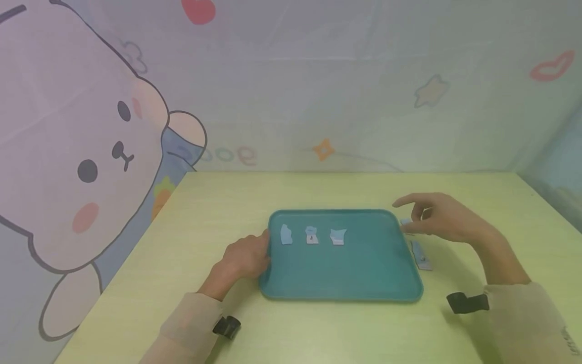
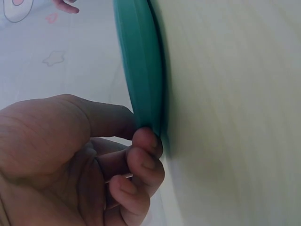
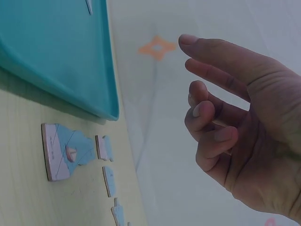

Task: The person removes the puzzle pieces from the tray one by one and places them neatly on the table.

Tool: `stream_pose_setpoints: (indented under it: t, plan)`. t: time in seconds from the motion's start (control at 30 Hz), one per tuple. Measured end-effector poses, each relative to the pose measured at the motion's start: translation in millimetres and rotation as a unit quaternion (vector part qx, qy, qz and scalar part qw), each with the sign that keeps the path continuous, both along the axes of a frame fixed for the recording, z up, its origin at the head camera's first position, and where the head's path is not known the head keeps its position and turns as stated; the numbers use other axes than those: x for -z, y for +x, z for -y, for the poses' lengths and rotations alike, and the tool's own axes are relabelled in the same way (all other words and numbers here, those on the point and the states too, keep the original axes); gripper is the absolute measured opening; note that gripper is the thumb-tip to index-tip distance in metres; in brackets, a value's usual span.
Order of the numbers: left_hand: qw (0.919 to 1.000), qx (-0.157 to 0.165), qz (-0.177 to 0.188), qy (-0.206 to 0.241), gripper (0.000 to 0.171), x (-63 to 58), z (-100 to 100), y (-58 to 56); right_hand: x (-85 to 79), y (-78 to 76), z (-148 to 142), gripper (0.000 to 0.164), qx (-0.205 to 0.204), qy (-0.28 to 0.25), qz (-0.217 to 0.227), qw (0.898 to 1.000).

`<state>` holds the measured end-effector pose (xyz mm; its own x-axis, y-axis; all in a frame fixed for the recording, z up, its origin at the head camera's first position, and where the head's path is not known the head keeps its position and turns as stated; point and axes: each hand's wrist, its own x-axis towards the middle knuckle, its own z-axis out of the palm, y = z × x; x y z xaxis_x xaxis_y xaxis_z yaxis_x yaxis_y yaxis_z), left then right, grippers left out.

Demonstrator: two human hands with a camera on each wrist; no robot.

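Observation:
A teal tray point(image 1: 341, 273) lies on the table, with three small flat blue-and-white pieces in a row on it: a left piece point(image 1: 286, 234), a middle piece point(image 1: 311, 235) and a right piece point(image 1: 338, 236). My left hand point(image 1: 247, 256) grips the tray's left rim; thumb and curled fingertips pinch the edge point(image 2: 143, 70) in the left wrist view. Above the tray's right side hovers my right hand point(image 1: 438, 217), holding nothing, its index finger stretched out and the others loosely bent. Beneath it, a larger piece with a small boat print point(image 3: 68, 151) lies beside the tray.
More small flat pieces point(image 3: 108, 181) lie on the table right of the tray, partly hidden by the right hand in the head view. The pale yellow table point(image 1: 227, 202) meets a printed cloth backdrop point(image 1: 364, 101) at its far edge.

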<state>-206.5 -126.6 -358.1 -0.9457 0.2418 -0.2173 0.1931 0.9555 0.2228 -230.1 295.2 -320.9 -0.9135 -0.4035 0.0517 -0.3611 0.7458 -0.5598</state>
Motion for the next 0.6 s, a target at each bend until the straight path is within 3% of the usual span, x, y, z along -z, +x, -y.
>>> stream_pose_setpoints:
  t: [0.6]
  plan:
    - [1.0, 0.0, 0.004, 0.001, 0.063, -1.1, 1, 0.3, -8.6, 2.3, 23, 0.046, -0.011, 0.014, -0.002, 1.0]
